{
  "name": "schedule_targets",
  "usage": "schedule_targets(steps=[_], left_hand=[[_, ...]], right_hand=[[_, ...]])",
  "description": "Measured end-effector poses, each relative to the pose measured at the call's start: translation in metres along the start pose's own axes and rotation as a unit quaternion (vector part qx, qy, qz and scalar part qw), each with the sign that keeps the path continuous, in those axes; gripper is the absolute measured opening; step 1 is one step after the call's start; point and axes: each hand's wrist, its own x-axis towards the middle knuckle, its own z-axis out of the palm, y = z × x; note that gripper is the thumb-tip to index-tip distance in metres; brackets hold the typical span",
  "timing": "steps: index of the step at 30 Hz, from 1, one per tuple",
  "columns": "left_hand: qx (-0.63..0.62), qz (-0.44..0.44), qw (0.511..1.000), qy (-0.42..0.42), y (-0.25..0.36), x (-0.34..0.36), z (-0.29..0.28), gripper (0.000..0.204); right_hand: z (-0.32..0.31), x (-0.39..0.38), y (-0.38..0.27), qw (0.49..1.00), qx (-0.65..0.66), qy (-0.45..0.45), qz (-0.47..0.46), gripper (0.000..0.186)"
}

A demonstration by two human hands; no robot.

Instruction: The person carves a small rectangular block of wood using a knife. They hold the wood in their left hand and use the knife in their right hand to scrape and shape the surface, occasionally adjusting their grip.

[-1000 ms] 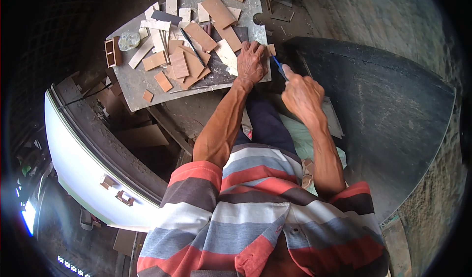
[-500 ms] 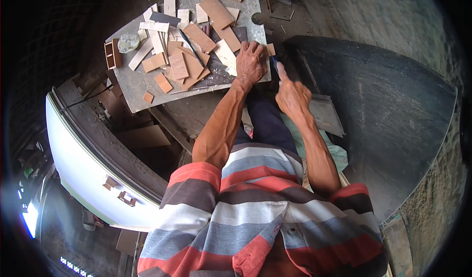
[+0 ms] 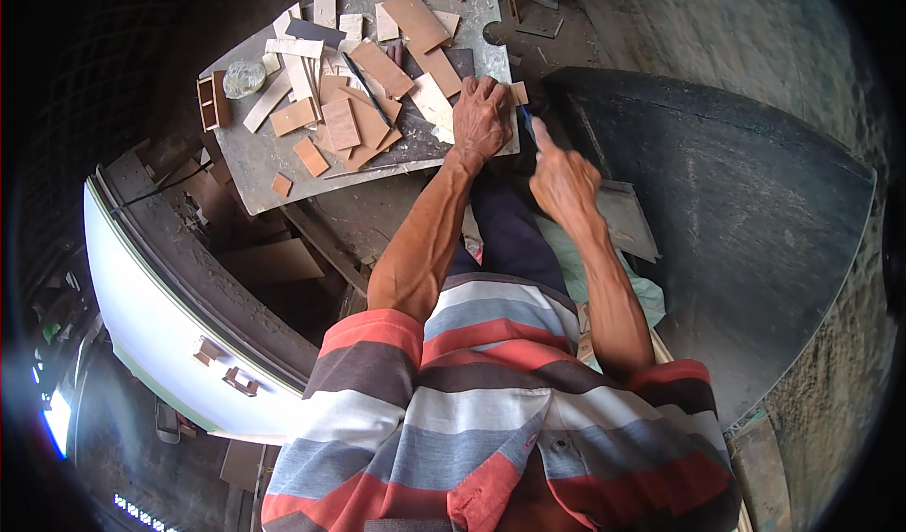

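Observation:
At the right edge of the worktable (image 3: 219,71), my left hand (image 3: 482,119) bears down with bent fingers on a small strip of brown wood. Only the end of this wood strip (image 3: 519,94) shows, sticking out past the edge beyond my fingertips. Just right of it, my right hand (image 3: 564,181) is closed round a slim blue tool (image 3: 527,114), the index finger laid along it. The tool reaches toward the strip's end; its working end is too small to make out. My left hand covers most of the strip.
Many thin wood pieces (image 3: 385,67) lie scattered over the table, with a dark slim stick (image 3: 365,88) among them. A clear round container (image 3: 244,80) and a small open wooden box (image 3: 214,102) are at its left. A large dark curved panel (image 3: 717,202) stands on the right, a white curved panel (image 3: 179,320) on the left.
My right hand and the blue tool have shifted very slightly beside the strip's end. My left hand stays pressed in the same place.

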Motion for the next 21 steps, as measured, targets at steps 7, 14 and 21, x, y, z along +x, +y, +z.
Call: schedule_targets(steps=[7,14,21], left_hand=[[-0.008,-0.009,1.0,0.001,-0.002,-0.002,0.0,0.03],[-0.001,-0.007,1.0,0.003,-0.001,-0.001,-0.002,0.03],[-0.001,-0.007,1.0,-0.01,-0.002,-0.002,-0.001,0.033]], right_hand=[[-0.04,-0.007,-0.016,0.999,-0.02,-0.036,-0.023,0.053],[-0.06,0.005,-0.022,0.996,-0.045,-0.072,-0.013,0.045],[-0.058,0.011,-0.017,0.998,-0.033,-0.05,-0.034,0.037]])
